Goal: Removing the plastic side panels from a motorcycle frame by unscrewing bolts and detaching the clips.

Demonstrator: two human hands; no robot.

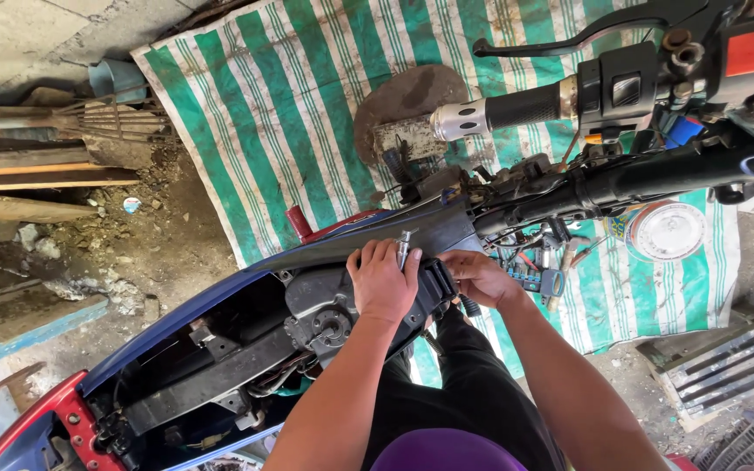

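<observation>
Metal tool (pixel 404 247) gripped in left hand (pixel 383 283) fingers; right hand (pixel 476 276) fingers hidden behind black housing (pixel 434 292), grip unclear.

A green-and-white striped tarp (pixel 290 105) covers the ground, with a round rusty metal disc (pixel 407 96) lying on it and a round white-lidded tin (pixel 667 231) near its right edge. Wooden planks (pixel 28 166) are stacked at the left (beside rubble and dirt), and a metal grate (pixel 730 366) lies at lower right.
</observation>
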